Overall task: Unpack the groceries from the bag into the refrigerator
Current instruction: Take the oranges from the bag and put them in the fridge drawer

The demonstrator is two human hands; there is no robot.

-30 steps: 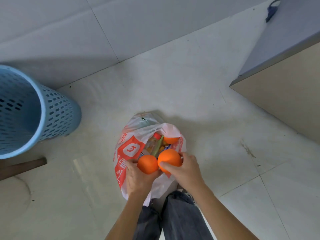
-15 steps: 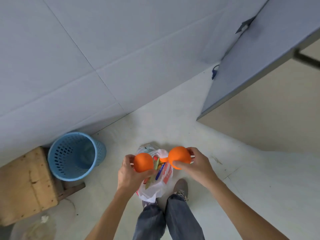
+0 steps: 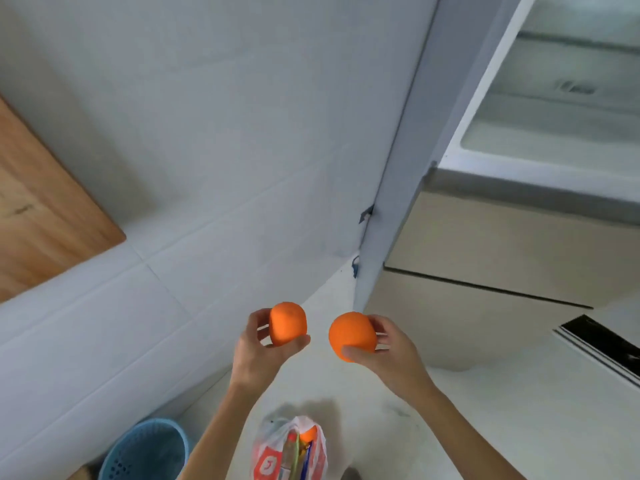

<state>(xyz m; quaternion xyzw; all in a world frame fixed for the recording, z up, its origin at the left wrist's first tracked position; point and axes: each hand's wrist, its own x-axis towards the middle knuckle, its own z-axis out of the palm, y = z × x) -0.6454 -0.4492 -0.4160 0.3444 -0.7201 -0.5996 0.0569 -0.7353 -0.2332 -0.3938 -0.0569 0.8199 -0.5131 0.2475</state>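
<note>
Far left, a wooden panel (image 3: 45,209) leans into view against the white tiled wall (image 3: 214,133). Low down beside it, a blue perforated basket (image 3: 145,448) sits on the floor (image 3: 467,393).

Now your left hand (image 3: 256,355): it is raised at mid-frame with the fingers curled round the back of an orange (image 3: 288,323) and the thumb tucked under its front. That is a firm cupping grip, and nothing else is in the hand. The fruit is bright, smooth and clean-skinned, and most of it shows above your fingers.

Straight below, between your forearms, the grocery bag (image 3: 266,464) stands on the floor with its mouth open. It is white plastic with red print. A third orange (image 3: 308,434) peeks out at its top edge beside some upright packets, but what those packets are I cannot tell.

Across to your right hand (image 3: 391,358): it carries the second orange (image 3: 351,336) at about the same height. The thumb lies across the lower front and the fingers wrap round the far side. This one looks slightly larger and just as vivid. The two fruits hang near each other with a clear gap between them, well above the bag.

At the right is the refrigerator (image 3: 401,168), its grey side panel running up the frame. Its upper compartment (image 3: 554,126) is open, showing pale shelves inside. The beige drawer fronts (image 3: 502,258) beneath it are closed. Both oranges are out in front of the refrigerator, near its lower corner.
</note>
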